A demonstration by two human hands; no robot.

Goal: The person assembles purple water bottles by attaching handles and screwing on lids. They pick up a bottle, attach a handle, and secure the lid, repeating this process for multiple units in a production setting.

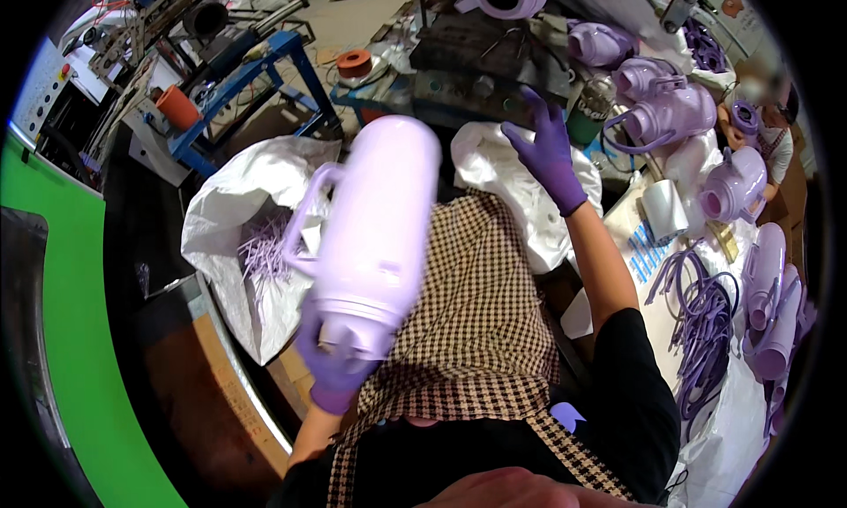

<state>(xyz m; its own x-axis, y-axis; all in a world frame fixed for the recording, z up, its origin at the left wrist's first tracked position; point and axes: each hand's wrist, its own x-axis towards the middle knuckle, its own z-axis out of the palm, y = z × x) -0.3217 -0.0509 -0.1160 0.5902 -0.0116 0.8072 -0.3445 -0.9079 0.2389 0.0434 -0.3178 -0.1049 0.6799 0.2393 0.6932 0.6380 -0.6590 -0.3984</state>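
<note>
A large lilac thermos jug body with a side handle is tilted over my lap, neck down, slightly blurred. My purple-gloved left hand grips it around the neck; the jug hides part of the fingers. To the right, my purple-gloved right hand is raised with its fingers apart, holding nothing. It hovers near a white sack in front of the dark metal machine block. Left of the jug, an open white sack holds thin lilac strips.
Several lilac jug bodies crowd the bench at right, beside a white roll and a bundle of purple straps. Another person works at far right. A blue metal frame stands back left; a green panel lies at left.
</note>
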